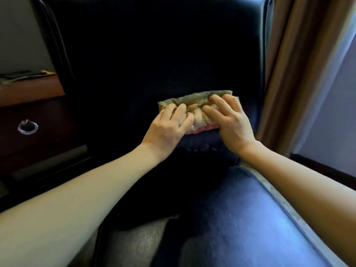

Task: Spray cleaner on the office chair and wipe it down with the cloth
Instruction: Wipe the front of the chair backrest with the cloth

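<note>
A dark leather office chair fills the middle of the head view, its backrest ahead and its seat at lower right. A folded beige and green cloth with a pink edge lies against the lower backrest. My left hand presses on the cloth's left half with bent fingers. My right hand presses on its right half, fingers spread over the fabric. Both hands touch the cloth side by side. No spray bottle is in view.
A dark wooden desk with a ring-pull drawer stands close on the left. A brown curtain hangs at the right beside a bright window. Grey carpet shows below the chair.
</note>
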A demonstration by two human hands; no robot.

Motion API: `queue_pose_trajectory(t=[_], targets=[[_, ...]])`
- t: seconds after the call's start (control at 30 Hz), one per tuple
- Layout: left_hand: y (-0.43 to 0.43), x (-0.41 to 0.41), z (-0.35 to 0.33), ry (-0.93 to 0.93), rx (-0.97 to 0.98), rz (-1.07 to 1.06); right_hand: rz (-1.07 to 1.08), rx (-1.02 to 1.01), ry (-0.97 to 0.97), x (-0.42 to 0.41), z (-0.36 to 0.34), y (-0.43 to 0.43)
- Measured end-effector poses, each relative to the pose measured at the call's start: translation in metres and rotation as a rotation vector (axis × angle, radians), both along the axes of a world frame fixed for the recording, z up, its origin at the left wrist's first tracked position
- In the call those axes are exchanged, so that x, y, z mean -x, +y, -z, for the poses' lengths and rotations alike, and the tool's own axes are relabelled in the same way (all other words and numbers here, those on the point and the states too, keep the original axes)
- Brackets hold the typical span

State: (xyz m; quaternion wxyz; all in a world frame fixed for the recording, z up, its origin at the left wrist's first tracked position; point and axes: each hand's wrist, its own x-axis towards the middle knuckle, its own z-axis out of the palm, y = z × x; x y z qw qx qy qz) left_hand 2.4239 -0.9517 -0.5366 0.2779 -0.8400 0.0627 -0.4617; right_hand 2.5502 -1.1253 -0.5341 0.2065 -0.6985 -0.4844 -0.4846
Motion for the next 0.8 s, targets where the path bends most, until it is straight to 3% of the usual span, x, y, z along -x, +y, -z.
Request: queue_pose_trajectory(t=[0.27, 0.33, 0.5, 0.63, 0.8], targets=[[0.002, 0.01, 0.076, -0.01, -0.037, 0.07, 0.019, 0.024, -0.043, 0.012, 0.083, 0.005], [0.005, 0.012, 0.091, 0.057, -0.049, 0.081, 0.014, 0.073, -0.014, 0.01, 0.101, 0.005], [0.005, 0.015, 0.129, 0.374, -0.078, 0.035, 0.072, 0.3, 0.285, 0.024, 0.164, 0.008], [-0.002, 0.027, 0.122, 0.412, -0.045, 0.069, 0.086, 0.335, 0.254, 0.044, 0.148, -0.013], [-0.043, 0.038, 0.052, 0.246, -0.012, 0.211, 0.086, 0.263, 0.044, 0.054, 0.07, -0.075]])
